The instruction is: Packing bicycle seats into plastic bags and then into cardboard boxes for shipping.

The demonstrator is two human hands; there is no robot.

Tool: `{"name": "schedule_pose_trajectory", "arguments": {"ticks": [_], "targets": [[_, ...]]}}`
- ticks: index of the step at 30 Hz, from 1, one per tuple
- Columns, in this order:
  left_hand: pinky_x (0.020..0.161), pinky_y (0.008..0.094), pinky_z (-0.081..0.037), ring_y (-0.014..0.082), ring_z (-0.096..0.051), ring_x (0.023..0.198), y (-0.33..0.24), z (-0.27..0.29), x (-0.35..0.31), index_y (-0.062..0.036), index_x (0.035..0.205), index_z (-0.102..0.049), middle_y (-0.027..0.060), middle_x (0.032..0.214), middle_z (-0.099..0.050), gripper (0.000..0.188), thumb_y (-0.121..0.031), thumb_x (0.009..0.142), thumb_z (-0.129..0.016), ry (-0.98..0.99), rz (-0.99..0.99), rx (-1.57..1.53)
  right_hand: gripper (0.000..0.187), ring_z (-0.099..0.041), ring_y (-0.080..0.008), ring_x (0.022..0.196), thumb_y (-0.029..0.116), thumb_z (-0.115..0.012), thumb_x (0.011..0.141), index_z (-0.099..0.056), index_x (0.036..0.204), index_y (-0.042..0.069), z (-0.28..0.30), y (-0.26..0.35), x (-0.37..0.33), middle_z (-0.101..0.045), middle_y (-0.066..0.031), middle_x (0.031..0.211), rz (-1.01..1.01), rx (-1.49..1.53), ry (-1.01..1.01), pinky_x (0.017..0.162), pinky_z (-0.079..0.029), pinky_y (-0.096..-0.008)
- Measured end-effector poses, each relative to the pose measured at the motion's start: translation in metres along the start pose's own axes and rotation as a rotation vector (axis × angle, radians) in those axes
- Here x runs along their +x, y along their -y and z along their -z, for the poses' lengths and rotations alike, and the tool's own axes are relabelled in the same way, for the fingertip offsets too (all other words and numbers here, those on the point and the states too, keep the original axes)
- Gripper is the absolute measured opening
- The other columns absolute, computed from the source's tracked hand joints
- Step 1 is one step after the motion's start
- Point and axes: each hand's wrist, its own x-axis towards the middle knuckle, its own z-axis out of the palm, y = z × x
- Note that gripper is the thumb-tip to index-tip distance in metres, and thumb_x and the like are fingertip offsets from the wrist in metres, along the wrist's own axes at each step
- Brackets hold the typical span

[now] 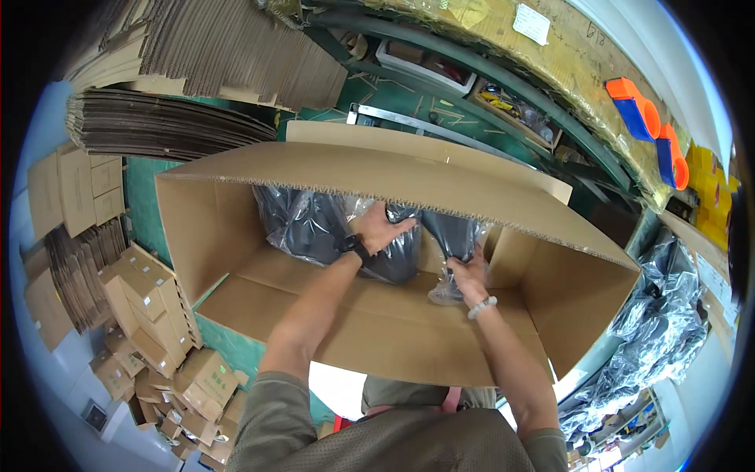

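Note:
Both my arms reach into a large open cardboard box (346, 303). My left hand (383, 228), with a dark band at the wrist, rests with fingers spread on a dark part in clear plastic wrap (307, 228). That part lies along the far inner side of the box. My right hand (470, 273), wearing a pale bead bracelet, is wrapped round a second dark plastic-wrapped piece (450, 234), narrow where I hold it and wider above. The box's far wall hides the upper ends of both pieces, so their kind cannot be made out.
Stacks of flat cardboard (228, 55) lie beyond the box at far left. Smaller cartons (149, 303) are piled on the left. A workbench (543, 59) holds two orange-and-blue tape dispensers (635, 110). More plastic-wrapped dark items (661, 307) lie at right.

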Motion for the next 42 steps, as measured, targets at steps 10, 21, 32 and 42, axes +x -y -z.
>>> {"name": "schedule_pose_trajectory", "arguments": {"ticks": [10, 21, 32, 42], "targets": [[0.089, 0.0431, -0.05, 0.039, -0.061, 0.106, 0.082, 0.032, 0.0, 0.0009, 0.119, -0.058, 0.023, 0.114, -0.062, 0.043, -0.019, 0.083, -0.068, 0.054, -0.228, 0.195, 0.073, -0.059, -0.0231, 0.108, 0.009, -0.069, 0.073, -0.037, 0.137, -0.006, -0.077, 0.078, -0.072, -0.061, -0.0155, 0.12, -0.183, 0.359, 0.261, 0.096, -0.047, -0.0353], [0.093, 0.0494, -0.047, 0.0436, -0.052, 0.111, 0.08, 0.118, -0.01, 0.0041, 0.127, -0.046, 0.0243, 0.118, -0.055, 0.067, -0.032, 0.078, -0.075, -0.336, 0.191, 0.654, 0.058, -0.051, -0.0406, 0.11, 0.026, -0.074, 0.077, -0.054, 0.122, -0.004, -0.134, 0.054, -0.022, -0.053, -0.0244, 0.118, 0.526, -0.504, -0.219, 0.098, -0.04, -0.0499], [0.114, 0.0512, -0.029, 0.0447, -0.039, 0.132, -0.018, 0.065, -0.011, 0.0029, 0.134, -0.047, 0.0243, 0.139, -0.047, 0.072, -0.039, 0.081, -0.073, -0.181, -0.314, 0.81, 0.087, -0.043, -0.0412, 0.131, 0.032, -0.075, 0.076, -0.034, 0.145, -0.001, -0.122, -0.021, 0.036, -0.044, -0.0216, 0.144, 0.207, -0.428, 0.008, 0.109, -0.036, -0.0515], [0.104, 0.044, -0.04, 0.0387, -0.051, 0.117, -0.089, 0.028, -0.047, 0.009, 0.121, -0.056, 0.0245, 0.13, -0.051, 0.042, -0.017, 0.09, -0.067, -0.368, -0.479, 0.483, 0.036, -0.061, -0.0343, 0.102, 0.019, -0.069, 0.081, -0.062, 0.112, 0.001, 0.207, 0.133, -0.131, -0.064, -0.0168, 0.106, 0.949, 0.034, -0.249, 0.092, -0.05, -0.0438]]}}
